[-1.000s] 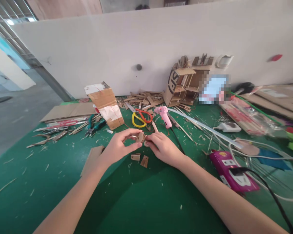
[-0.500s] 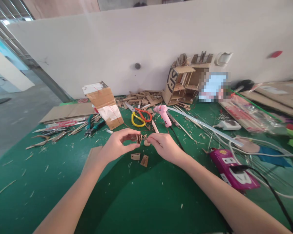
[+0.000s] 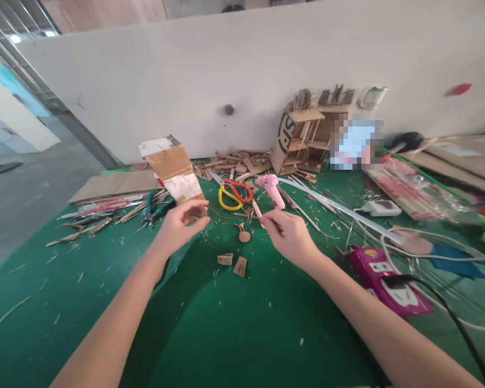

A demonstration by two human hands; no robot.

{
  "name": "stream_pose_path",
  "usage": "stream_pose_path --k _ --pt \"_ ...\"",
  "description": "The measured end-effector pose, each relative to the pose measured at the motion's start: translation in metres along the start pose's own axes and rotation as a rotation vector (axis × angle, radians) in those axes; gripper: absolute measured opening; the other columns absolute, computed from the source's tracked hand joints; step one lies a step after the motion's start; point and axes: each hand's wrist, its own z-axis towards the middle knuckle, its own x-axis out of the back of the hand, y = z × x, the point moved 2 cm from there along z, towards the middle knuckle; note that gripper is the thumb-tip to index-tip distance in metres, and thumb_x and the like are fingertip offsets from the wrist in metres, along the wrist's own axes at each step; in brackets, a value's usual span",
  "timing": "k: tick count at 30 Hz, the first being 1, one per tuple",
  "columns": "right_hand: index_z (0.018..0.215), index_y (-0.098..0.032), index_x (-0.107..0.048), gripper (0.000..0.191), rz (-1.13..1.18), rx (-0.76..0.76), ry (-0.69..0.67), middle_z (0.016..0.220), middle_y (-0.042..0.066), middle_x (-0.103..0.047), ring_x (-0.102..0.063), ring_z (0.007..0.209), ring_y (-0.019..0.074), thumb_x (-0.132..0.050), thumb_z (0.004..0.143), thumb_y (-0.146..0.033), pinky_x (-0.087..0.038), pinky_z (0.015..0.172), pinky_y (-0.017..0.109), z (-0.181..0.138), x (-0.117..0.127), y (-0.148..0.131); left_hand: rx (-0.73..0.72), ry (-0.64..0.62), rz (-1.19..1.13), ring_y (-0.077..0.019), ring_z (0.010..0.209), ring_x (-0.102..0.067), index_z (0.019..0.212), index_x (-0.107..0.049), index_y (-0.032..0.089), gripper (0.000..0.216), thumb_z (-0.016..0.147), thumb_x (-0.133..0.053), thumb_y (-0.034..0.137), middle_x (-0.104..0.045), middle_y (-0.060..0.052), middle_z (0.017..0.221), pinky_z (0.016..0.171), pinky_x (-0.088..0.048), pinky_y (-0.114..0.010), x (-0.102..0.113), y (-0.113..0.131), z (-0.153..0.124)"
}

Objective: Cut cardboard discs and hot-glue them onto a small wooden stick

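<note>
While both hands hang above the green mat (image 3: 234, 334), I read them like this. L hand (image 3: 181, 225): raised off the mat, thumb and forefinger curved toward each other w/ a narrow gap, nothing visible between them. R hand (image 3: 290, 235): fingertips (image 3: 267, 216) pinched close together right at the near end of a pale stick (image 3: 256, 208); can't tell if they grip it or only touch it. Between the two hands, on the mat, sits a small round cardboard disc (image 3: 244, 236) w/ a little cardboard bit standing at its far edge; neither hand touches it. Nearer me, two small cardboard offcuts (image 3: 225, 259) lie side by side on the mat. Beyond the R hand: pink glue gun (image 3: 271, 189), and just left of it yellow and orange scissors (image 3: 230, 197). Taped cardboard box (image 3: 173, 171) stands just behind the L hand, pliers (image 3: 156, 209) beside it. Magenta power strip (image 3: 388, 283) lies right of the R forearm, a black plug in it.
</note>
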Motion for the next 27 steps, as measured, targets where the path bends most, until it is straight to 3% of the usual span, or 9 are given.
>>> stream_pose_path --k 3,5,12,19,23,27 --pt "0.082 -0.018 -0.062 0.018 -0.037 0.021 -0.022 0.072 0.003 -0.061 -0.052 0.058 0.0126 -0.048 0.091 -0.025 -0.041 0.057 0.025 0.000 0.001 0.001 -0.078 -0.266 0.282 -0.0221 0.098 -0.058 0.118 -0.059 0.023 0.039 0.081 -0.057 0.035 -0.059 -0.009 0.114 0.084 -0.049 -0.039 -0.012 0.002 -0.003" --pt "0.085 -0.018 -0.061 0.016 -0.068 0.000 -0.027 0.077 0.005 -0.062 -0.053 0.059 0.0129 -0.048 0.090 -0.024 -0.041 0.058 0.026 0.000 0.000 0.003 -0.149 -0.339 0.428 -0.0248 0.105 -0.053 0.118 -0.059 0.024 0.040 0.080 -0.057 0.031 -0.057 -0.009 0.116 0.091 -0.045 -0.043 -0.020 0.004 -0.005" --pt "0.082 -0.019 -0.058 0.007 -0.103 -0.079 -0.018 0.080 0.003 -0.062 -0.052 0.059 0.0130 -0.051 0.084 -0.019 -0.040 0.056 0.026 0.002 0.001 0.010 -0.258 -0.183 0.545 -0.0250 0.101 -0.047 0.120 -0.059 0.023 0.039 0.084 -0.053 0.036 -0.054 -0.009 0.107 0.091 -0.041 -0.042 -0.045 0.018 -0.006" --pt "0.075 -0.019 -0.053 0.005 -0.156 0.013 -0.055 0.074 0.003 -0.056 -0.052 0.064 0.0143 -0.051 0.078 -0.016 -0.041 0.060 0.026 0.000 0.002 0.005 -0.242 -0.282 0.532 -0.0228 0.090 -0.048 0.093 -0.067 0.022 0.023 0.079 -0.061 0.040 -0.058 -0.005 0.094 0.081 -0.042 -0.038 -0.070 0.016 0.001" --pt "0.077 -0.018 -0.054 0.006 -0.167 0.076 -0.111 0.075 0.003 -0.054 -0.051 0.063 0.0134 -0.049 0.080 -0.016 -0.041 0.061 0.027 -0.001 0.001 0.000 -0.217 -0.310 0.512 -0.0233 0.089 -0.050 0.092 -0.064 0.022 0.022 0.077 -0.064 0.038 -0.060 -0.004 0.092 0.080 -0.043 -0.038 -0.068 0.016 0.000" --pt "0.078 -0.018 -0.054 0.007 -0.176 0.077 -0.140 0.075 0.003 -0.054 -0.051 0.064 0.0134 -0.048 0.081 -0.016 -0.041 0.061 0.026 -0.001 0.001 -0.002 -0.210 -0.296 0.512 -0.0241 0.091 -0.051 0.105 -0.061 0.022 0.035 0.074 -0.066 0.039 -0.061 -0.004 0.098 0.082 -0.043 -0.040 -0.065 0.016 -0.002"
